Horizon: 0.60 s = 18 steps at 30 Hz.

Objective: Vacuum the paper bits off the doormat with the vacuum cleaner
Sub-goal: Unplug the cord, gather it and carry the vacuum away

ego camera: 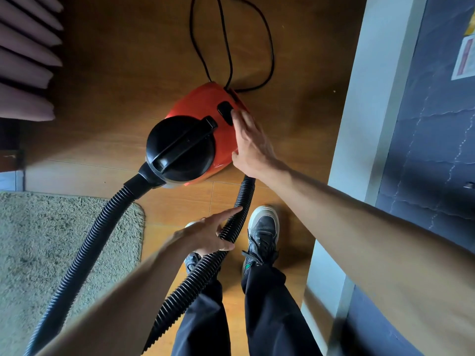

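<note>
A red and black canister vacuum cleaner (200, 134) stands on the wooden floor. My right hand (250, 143) reaches over its right side with straight fingers, the fingertips at the black button (225, 112) on top. My left hand (208, 233) grips the black ribbed hose (232, 222) near my feet. The hose loops from the canister's front down over the doormat (46, 242) and back up. The shaggy grey-green doormat lies at the lower left; I see no paper bits on the part in view.
The black power cord (226, 42) trails away behind the vacuum. A white door frame (359, 124) and dark wall stand at right. Pleated curtains (25, 60) hang at upper left. My own shoes (264, 232) and dark trousers are below the hose.
</note>
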{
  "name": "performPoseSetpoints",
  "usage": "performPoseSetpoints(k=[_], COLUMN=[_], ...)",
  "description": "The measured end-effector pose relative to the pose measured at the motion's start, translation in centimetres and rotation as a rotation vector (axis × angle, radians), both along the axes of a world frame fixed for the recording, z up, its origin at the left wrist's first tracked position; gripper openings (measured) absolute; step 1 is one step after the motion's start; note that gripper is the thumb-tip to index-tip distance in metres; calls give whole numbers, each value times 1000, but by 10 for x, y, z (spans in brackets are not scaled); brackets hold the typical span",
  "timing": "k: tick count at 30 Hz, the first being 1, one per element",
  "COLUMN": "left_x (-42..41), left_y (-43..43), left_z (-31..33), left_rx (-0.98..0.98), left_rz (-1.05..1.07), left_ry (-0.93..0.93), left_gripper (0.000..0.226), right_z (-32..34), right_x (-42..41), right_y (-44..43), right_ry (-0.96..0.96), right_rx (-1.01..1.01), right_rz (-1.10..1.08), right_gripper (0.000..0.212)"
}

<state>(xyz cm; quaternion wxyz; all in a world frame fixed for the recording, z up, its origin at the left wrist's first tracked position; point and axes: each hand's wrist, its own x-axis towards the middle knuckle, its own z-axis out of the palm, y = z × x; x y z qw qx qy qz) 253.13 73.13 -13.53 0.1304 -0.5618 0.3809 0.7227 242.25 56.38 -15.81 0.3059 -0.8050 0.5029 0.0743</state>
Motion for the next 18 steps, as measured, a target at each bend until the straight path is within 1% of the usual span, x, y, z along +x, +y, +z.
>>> performPoseSetpoints(k=[3,9,11,16,18], left_x=[0,1,1,1,0], left_y=[1,0,-1,-2,-1], left_z=[-3,-3,-2,-3,-3], left_rx=[1,7,12,-11,-16], left_rz=[12,8,3,-30,-40], left_ry=[18,24,36,32,28], left_gripper=[93,93,92,92,92], right_z=[-3,-3,0,6,6], right_x=[6,6,7,16,14], right_y=[0,0,-4,-17,-18], right_ry=[51,127,178,312,297], right_rx=[44,104,125,121,158], right_rz=[94,177,199,299,307], right_gripper=[89,95,97,97,97])
